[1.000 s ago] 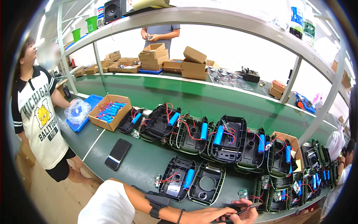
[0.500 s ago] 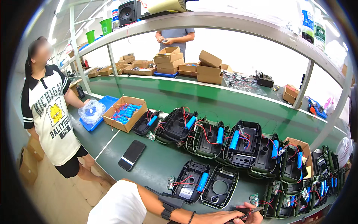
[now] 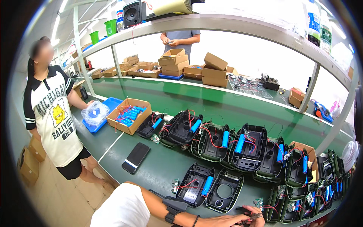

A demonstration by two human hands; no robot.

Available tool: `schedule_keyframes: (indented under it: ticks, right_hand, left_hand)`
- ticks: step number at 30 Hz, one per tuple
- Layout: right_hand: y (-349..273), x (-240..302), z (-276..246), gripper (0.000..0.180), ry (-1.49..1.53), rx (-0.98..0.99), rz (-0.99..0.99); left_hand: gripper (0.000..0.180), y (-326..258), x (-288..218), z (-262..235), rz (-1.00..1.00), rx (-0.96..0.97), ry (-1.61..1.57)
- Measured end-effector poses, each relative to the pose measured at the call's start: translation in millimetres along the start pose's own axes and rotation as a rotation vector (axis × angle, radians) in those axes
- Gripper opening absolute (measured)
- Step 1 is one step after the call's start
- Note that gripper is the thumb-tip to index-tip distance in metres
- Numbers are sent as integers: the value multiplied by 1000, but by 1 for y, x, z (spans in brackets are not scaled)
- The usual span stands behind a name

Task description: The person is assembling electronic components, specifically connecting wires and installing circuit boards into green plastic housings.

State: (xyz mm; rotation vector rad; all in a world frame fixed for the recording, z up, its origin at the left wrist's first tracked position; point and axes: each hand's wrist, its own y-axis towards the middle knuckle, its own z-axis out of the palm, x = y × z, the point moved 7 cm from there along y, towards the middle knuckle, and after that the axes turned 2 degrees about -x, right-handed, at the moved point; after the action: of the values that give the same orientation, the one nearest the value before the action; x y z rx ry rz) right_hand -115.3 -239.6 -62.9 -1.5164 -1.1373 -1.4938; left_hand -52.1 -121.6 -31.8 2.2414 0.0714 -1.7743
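My left hand (image 3: pixel 227 220) reaches in from the lower edge, with a dark strap at its wrist and a thin bracelet. Its fingers close on a slim dark hand tool (image 3: pixel 256 216), pressed against my right hand (image 3: pixel 254 210). The right hand is also closed around that tool; its exact kind is hard to make out. Just above them lies a small green circuit board (image 3: pixel 258 203) with red wires. Beyond my hands sit an open black housing half (image 3: pixel 224 191) with a round opening and another housing half (image 3: pixel 193 184) holding a blue cylindrical battery (image 3: pixel 207 185).
Several black housings (image 3: pixel 247 145) with batteries and wires line the bench. A phone (image 3: pixel 135 158) lies left, near a cardboard box (image 3: pixel 128 116) of blue batteries. One person (image 3: pixel 53 113) stands at the left, another (image 3: pixel 181 38) across the bench. A shelf (image 3: pixel 227 23) spans overhead.
The whole view has shifted slightly. My hands stay together at the lower right, and the dark tool has turned a little between my fingers.
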Motion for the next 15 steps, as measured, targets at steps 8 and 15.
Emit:
schedule_keyframes:
  ticks: [8, 15]
  right_hand:
    - [-3, -7, -5, 56, 63, -4, -46]
    - [0, 1, -2, 72, 41, -16, -102]
  left_hand:
    - [61, -2, 3, 2, 45, -20, 10]
    - [63, -1, 0, 0, 75, -37, 20]
